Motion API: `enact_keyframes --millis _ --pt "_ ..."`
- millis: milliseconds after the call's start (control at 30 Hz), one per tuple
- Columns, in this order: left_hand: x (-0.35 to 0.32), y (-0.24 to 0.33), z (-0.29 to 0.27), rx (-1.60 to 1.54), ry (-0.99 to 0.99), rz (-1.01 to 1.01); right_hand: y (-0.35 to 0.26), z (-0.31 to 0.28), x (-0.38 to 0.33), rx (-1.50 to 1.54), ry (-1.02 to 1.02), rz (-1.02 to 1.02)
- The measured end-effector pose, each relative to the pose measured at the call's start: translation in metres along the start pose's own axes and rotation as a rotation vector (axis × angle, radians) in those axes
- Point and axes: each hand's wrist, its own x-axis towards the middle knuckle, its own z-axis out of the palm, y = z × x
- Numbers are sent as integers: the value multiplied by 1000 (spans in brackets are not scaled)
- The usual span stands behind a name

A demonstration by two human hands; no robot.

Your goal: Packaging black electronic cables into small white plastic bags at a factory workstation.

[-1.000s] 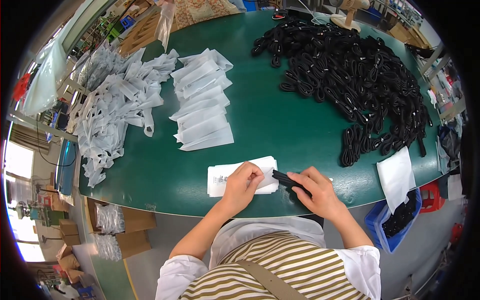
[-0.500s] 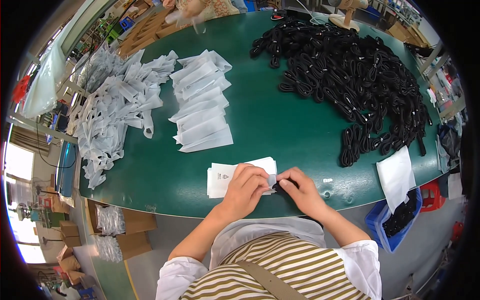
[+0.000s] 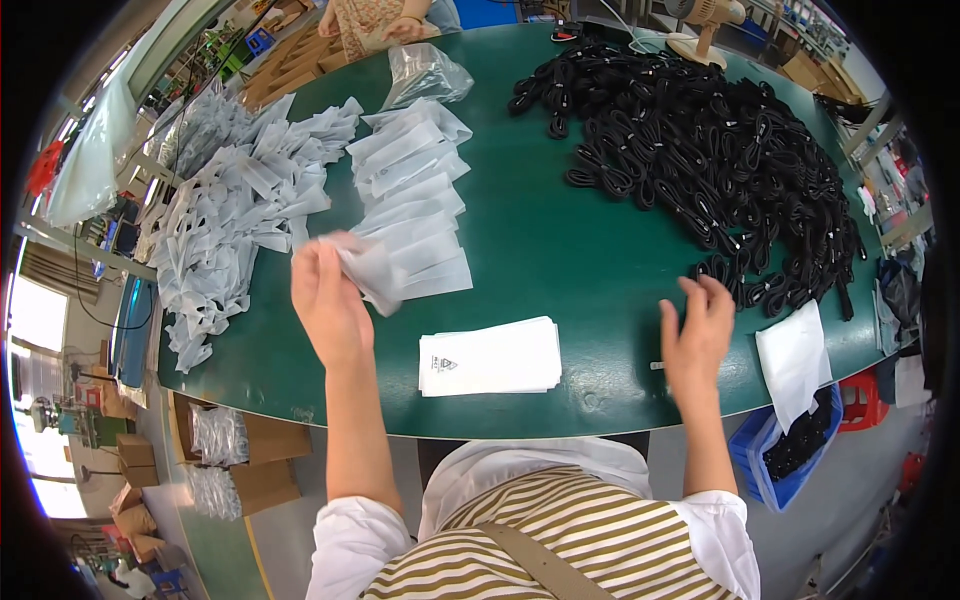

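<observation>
My left hand (image 3: 335,300) pinches a translucent white plastic bag (image 3: 372,275), blurred by motion, just in front of a row of overlapping bags (image 3: 420,205). What is inside the held bag cannot be made out. Directly before me lies a neat stack of flat white bags (image 3: 495,358) with a small dark print on the top one. My right hand (image 3: 698,335) is off to the right with its fingers apart and nothing seen in them. Its fingertips are close to the near edge of a large heap of coiled black cables (image 3: 700,170).
A loose heap of pale bags (image 3: 225,230) covers the table's left side. Over the right front edge hangs a white sheet (image 3: 793,355), above a blue bin (image 3: 775,450). A clear plastic bag (image 3: 425,75) and a fan (image 3: 700,30) stand along the far edge, near a co-worker's hand (image 3: 405,28).
Both hands have left the stack: the left has gone left and away from me with a bag, the right towards the cables. A clear plastic bag now lies by the co-worker.
</observation>
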Motion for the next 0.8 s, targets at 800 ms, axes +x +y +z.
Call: enact_keyframes --millis 800 --pt "-125 -50 58 762 -846 76 -28 6 -35 855 -492 205"
